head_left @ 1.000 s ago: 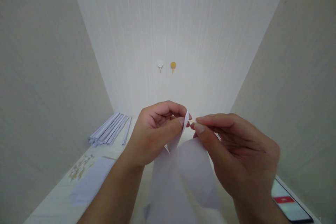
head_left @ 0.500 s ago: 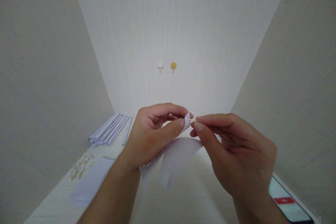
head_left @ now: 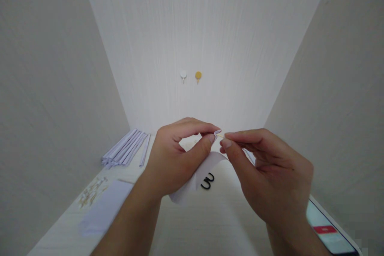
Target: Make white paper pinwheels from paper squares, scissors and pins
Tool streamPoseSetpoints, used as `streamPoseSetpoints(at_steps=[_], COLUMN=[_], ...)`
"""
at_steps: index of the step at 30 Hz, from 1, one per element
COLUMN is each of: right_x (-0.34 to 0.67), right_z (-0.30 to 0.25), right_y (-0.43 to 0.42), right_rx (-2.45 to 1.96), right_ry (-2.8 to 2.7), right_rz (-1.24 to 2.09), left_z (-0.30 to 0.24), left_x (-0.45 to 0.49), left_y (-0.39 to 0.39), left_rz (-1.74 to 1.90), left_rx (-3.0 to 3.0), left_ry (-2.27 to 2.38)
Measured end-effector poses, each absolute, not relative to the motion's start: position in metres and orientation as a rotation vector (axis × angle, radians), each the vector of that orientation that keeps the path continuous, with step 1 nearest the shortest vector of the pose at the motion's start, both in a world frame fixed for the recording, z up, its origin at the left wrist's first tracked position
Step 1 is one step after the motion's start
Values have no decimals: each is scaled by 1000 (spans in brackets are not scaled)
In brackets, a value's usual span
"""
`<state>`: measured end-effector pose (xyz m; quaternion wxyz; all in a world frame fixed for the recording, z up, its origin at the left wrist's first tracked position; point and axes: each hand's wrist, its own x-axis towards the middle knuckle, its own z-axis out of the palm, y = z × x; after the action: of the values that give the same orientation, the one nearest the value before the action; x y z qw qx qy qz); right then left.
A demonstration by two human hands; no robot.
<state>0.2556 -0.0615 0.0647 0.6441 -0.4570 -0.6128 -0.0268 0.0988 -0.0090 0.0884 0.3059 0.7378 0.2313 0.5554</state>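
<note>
My left hand [head_left: 183, 156] pinches the edge of a white paper sheet [head_left: 210, 164] between thumb and forefinger. That edge curls into a small fold at the fingertips, and the rest of the sheet hangs below the palm. Facing it, my right hand [head_left: 267, 172] is closed in a pinch on a thin pale stick [head_left: 220, 136]. The stick's tip reaches the curled paper; its other end is hidden by my fingers, so its exact kind is unclear.
Rolled white paper tubes [head_left: 127, 148] lie at the back left. Nearer are small white and tan pieces [head_left: 93, 193] and flat white paper [head_left: 106, 208]. A black curved item [head_left: 207, 181] lies mid-table. A phone-like screen [head_left: 327, 224] is at right. Two hooks [head_left: 198, 75] hang on the wall.
The paper edge has curled more tightly at my left fingertips. The hanging sheet has shifted up and left, uncovering the black curved item. My right hand has barely moved.
</note>
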Motion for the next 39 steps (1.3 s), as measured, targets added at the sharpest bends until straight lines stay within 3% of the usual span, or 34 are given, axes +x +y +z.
streamPoseSetpoints(at_steps=[26, 39], right_x=[257, 254], right_z=[66, 66], right_y=[-59, -57], right_rx=[-951, -823], right_ry=[-1438, -1434], right_rz=[-63, 8], left_z=[84, 82], left_x=[98, 97], left_y=[-1, 4], left_rz=[1502, 1414], left_rx=[2041, 1729], left_ry=[589, 457])
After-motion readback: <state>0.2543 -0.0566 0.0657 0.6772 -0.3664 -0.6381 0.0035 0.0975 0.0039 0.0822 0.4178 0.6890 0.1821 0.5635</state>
